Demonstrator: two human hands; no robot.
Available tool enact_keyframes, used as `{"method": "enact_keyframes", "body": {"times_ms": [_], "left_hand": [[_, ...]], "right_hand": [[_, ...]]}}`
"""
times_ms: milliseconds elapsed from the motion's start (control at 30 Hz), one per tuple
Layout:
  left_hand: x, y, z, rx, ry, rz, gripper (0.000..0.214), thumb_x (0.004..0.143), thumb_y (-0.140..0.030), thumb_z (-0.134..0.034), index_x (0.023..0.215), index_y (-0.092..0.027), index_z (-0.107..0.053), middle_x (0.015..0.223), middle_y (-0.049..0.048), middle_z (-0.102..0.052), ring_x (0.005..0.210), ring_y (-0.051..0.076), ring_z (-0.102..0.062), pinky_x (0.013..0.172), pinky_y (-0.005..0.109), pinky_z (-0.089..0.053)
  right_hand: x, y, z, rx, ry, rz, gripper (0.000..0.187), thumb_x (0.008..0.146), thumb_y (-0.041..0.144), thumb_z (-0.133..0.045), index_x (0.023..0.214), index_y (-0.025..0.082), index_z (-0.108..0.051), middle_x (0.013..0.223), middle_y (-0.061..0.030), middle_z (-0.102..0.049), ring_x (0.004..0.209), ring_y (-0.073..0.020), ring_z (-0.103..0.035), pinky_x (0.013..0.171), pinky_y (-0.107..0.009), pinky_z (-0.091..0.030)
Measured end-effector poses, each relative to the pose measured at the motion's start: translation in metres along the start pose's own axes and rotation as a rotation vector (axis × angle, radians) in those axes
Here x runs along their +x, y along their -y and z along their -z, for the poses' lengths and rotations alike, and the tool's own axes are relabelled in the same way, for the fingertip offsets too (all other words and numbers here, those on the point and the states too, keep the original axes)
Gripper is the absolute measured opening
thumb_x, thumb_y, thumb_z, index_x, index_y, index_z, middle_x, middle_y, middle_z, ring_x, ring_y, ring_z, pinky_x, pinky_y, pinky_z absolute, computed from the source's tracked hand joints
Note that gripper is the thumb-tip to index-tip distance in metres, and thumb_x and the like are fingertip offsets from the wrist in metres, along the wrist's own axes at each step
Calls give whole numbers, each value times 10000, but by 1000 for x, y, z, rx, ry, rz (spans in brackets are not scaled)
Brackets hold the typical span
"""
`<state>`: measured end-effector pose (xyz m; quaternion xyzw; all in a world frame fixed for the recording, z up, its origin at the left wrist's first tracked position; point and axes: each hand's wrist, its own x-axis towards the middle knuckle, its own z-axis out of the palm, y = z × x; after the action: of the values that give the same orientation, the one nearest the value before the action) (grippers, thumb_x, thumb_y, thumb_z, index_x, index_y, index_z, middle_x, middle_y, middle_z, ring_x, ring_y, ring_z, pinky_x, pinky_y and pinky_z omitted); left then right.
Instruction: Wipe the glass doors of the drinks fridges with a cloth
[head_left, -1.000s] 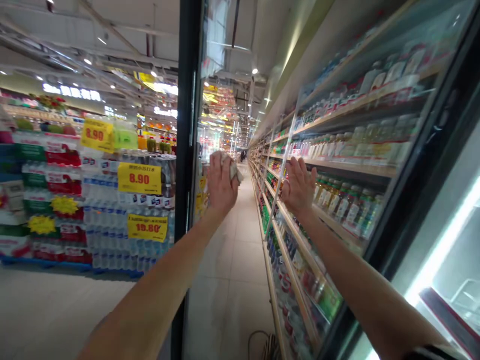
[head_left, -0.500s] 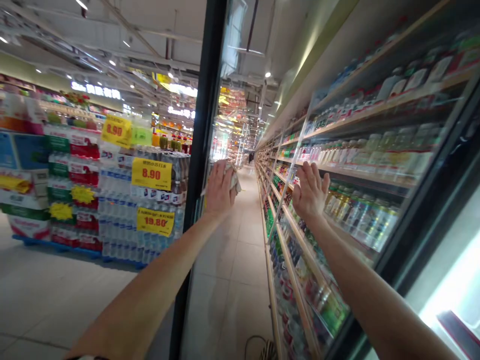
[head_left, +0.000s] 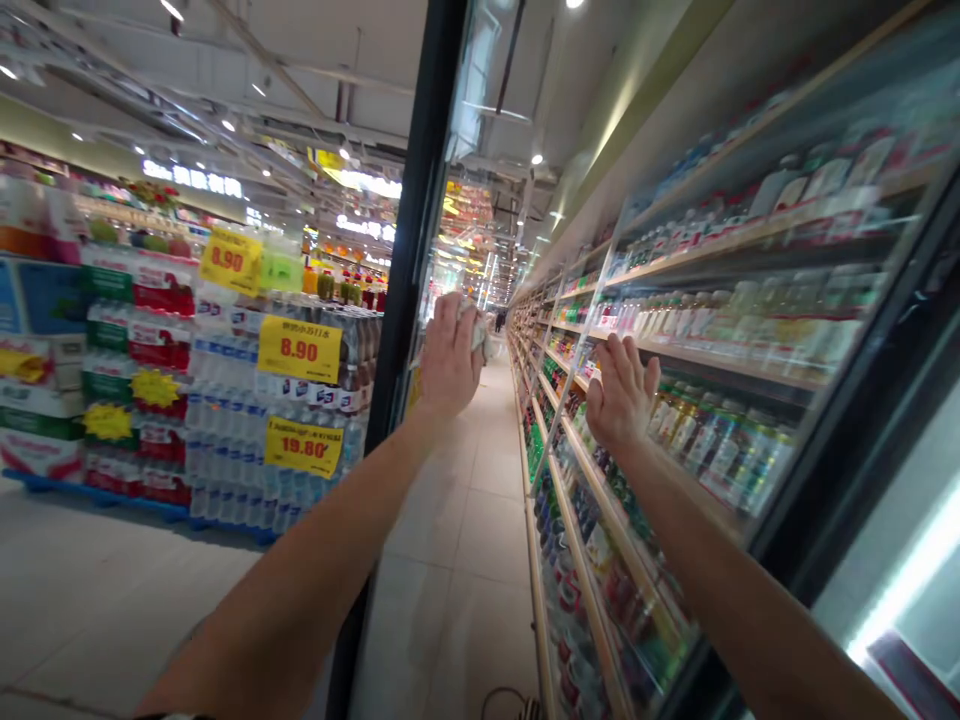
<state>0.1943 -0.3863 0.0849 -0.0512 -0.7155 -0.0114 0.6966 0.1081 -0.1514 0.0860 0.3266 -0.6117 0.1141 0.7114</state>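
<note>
My left hand (head_left: 452, 358) presses a crumpled pale cloth (head_left: 482, 338) to the glass door (head_left: 435, 610), near its black left frame (head_left: 401, 270). The fingers partly cover the cloth. To the right, my right hand (head_left: 624, 395) is raised with its fingers spread and its palm toward the same glass; it holds nothing. I cannot tell whether that palm touches the pane. Rows of bottles (head_left: 720, 440) on shelves show behind the right hand, seen through the glass or reflected in it.
Left of the door stand stacked packs of bottled drinks (head_left: 232, 450) on a blue pallet (head_left: 142, 508), with yellow price signs (head_left: 300, 347). A bright light strip (head_left: 911, 580) shows at the lower right, past a black frame edge (head_left: 780, 520). A dark cable (head_left: 510, 695) lies on the floor.
My left hand has moved slightly up and to the right with the cloth. The right hand stays in nearly the same place. The view has shifted a little.
</note>
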Motion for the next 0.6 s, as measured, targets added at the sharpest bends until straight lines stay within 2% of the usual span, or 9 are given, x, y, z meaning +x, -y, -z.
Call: {"method": "enact_keyframes", "body": {"times_ms": [33, 100, 233, 300, 367, 500, 567, 600], "left_hand": [[3, 2, 0, 7, -13, 11, 523, 890, -188, -356, 1398, -127, -247, 1546, 117, -103, 1419, 220, 68, 1162, 478, -163], [0, -8, -3, 7, 4, -52, 512, 891, -194, -369, 1389, -127, -271, 1536, 128, -150, 1420, 227, 44, 1160, 460, -182], [-29, -53, -16, -13, 148, -464, 519, 889, -230, -428, 1387, -148, -310, 1503, 105, -270, 1419, 223, -40, 1136, 408, -253], [-33, -59, -17, -8, 210, -577, 515, 895, -252, -436, 1388, -163, -320, 1497, 78, -291, 1417, 216, -90, 1128, 394, -268], [-23, -45, -12, 7, 203, -527, 496, 903, -263, -428, 1379, -165, -335, 1488, 78, -312, 1416, 217, -111, 1128, 402, -266], [17, 1, 1, 11, 12, -157, 498, 893, -224, -422, 1375, -150, -322, 1504, 127, -261, 1421, 241, -77, 1138, 457, -230], [27, 7, 1, -1, -67, -61, 515, 886, -198, -416, 1382, -133, -298, 1519, 146, -204, 1423, 253, -47, 1146, 480, -195], [25, 3, -2, -7, -87, -56, 515, 883, -191, -414, 1381, -133, -298, 1521, 145, -197, 1424, 251, -37, 1149, 478, -188]], "right_hand": [[0, 1, 0, 1, -7, 4, 507, 878, 246, -390, 1383, 206, -388, 1368, -88, -507, 1341, -213, -367, 1131, -446, -170], [1, 2, 1, 3, -20, 8, 515, 876, 241, -400, 1390, 212, -379, 1368, -88, -508, 1340, -210, -370, 1134, -439, -162], [1, 3, 3, 6, -21, 14, 512, 874, 224, -407, 1385, 202, -387, 1363, -99, -512, 1337, -207, -374, 1131, -435, -172], [1, 3, 4, 4, -30, 28, 498, 874, 221, -407, 1372, 190, -406, 1351, -108, -522, 1331, -208, -383, 1125, -435, -188], [1, 3, 4, 3, -45, 34, 489, 875, 225, -403, 1363, 186, -417, 1342, -110, -531, 1328, -209, -387, 1123, -438, -195], [0, 4, 4, -2, -42, 16, 494, 878, 232, -391, 1371, 197, -403, 1342, -95, -533, 1330, -200, -383, 1127, -436, -189], [0, 5, 4, -9, -36, 5, 497, 877, 225, -391, 1374, 200, -396, 1342, -91, -533, 1327, -196, -385, 1129, -436, -186], [0, 6, 4, -11, -35, 5, 497, 875, 221, -394, 1372, 198, -398, 1342, -93, -533, 1325, -196, -388, 1128, -436, -187]]}}
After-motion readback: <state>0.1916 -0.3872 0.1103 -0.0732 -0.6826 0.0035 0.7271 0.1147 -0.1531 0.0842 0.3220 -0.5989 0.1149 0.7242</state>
